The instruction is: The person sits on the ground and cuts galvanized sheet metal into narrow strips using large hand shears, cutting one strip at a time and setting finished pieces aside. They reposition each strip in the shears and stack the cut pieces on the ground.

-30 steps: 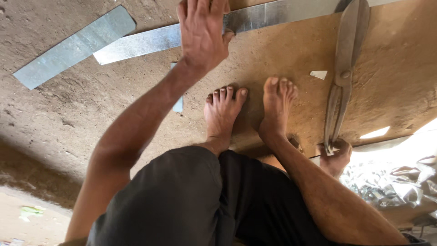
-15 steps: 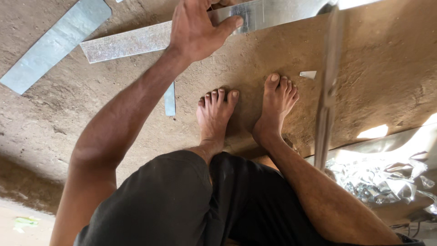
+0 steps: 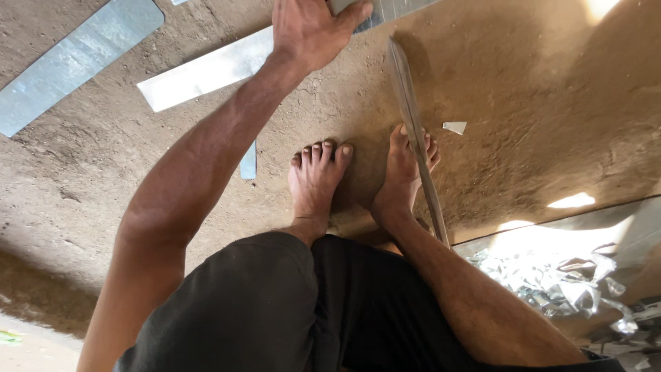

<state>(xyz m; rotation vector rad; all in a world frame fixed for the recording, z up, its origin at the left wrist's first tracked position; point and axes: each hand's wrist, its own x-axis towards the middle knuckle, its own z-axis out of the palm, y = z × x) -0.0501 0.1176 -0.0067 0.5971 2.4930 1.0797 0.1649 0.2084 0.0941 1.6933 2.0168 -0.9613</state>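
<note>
Left hand: I see my left hand [image 3: 313, 31] at the top of the view, palm down with fingers flat, pressing on a long sheet-metal strip [image 3: 206, 72]; it pins the strip, it does not wrap around it.
Strip: it lies flat on the dirt floor [image 3: 537, 103], running up to the right under my palm.
Right hand: out of sight; only the forearm shows at lower right, so I cannot tell its state.
Tin snips: long blades [image 3: 413, 131] slant across my right foot [image 3: 406, 172].
Left foot: [image 3: 315, 182] just beside the right one.
Nearby: a second metal strip [image 3: 76, 62] at upper left, a small offcut [image 3: 248, 162], shiny scrap pile [image 3: 578, 289] at lower right.
</note>
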